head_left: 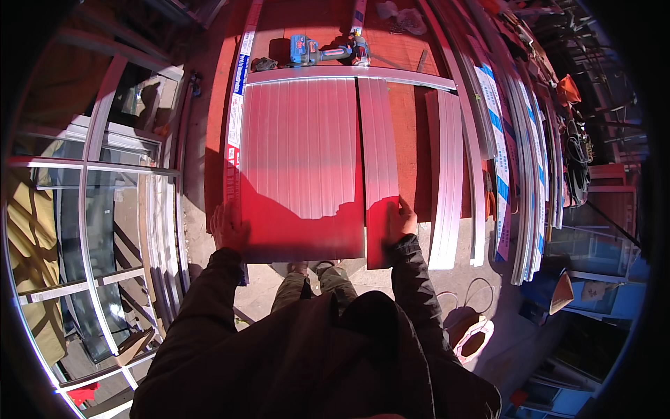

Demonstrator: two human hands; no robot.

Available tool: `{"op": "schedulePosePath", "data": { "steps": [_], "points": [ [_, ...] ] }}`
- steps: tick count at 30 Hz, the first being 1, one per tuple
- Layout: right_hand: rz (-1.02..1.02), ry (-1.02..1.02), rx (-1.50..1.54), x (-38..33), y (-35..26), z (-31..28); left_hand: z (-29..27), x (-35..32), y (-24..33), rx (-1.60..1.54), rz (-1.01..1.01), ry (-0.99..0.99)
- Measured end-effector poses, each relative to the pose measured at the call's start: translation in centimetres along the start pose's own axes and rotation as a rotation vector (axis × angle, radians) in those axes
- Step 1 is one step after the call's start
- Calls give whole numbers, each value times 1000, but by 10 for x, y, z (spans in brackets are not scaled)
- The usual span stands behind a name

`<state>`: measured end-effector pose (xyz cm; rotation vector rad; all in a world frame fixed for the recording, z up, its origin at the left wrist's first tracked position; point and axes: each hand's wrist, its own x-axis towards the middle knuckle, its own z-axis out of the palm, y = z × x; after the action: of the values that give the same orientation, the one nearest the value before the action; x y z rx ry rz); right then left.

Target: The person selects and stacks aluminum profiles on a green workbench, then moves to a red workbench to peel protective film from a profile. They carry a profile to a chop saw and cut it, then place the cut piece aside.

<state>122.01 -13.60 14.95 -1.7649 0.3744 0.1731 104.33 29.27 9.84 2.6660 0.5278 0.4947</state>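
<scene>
Ribbed panel, wide, reddish: flat on the red workbench, near end overhanging, far end at a pale crossbar. Narrow strip, matching: alongside, right, slim gap between. Left hand: at the panel's left side. Right hand: at the strip's outer edge. Whether either hand pinches, cannot tell. Power tool, blue: beyond the crossbar.

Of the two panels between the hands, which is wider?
The left ribbed panel, beside the left hand: far wider than the narrow panel on its right.
</scene>
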Motion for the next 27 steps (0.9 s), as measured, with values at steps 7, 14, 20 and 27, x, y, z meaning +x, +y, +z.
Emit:
{"op": "schedulePosePath", "data": {
  "steps": [7,14,20,27],
  "points": [
    [-83,-30,-51,28,20,-1,-1,1,4,-22,-3,7],
    [-276,87,-772,37,24,3,-1,-1,3,9,22,5],
    [-198,-3,-1139,17,-17,27,-6,2,9,-10,11,8],
    [-80,-104,-1137,8,-39,30,0,-1,1,44,31,19]
  ]
}}
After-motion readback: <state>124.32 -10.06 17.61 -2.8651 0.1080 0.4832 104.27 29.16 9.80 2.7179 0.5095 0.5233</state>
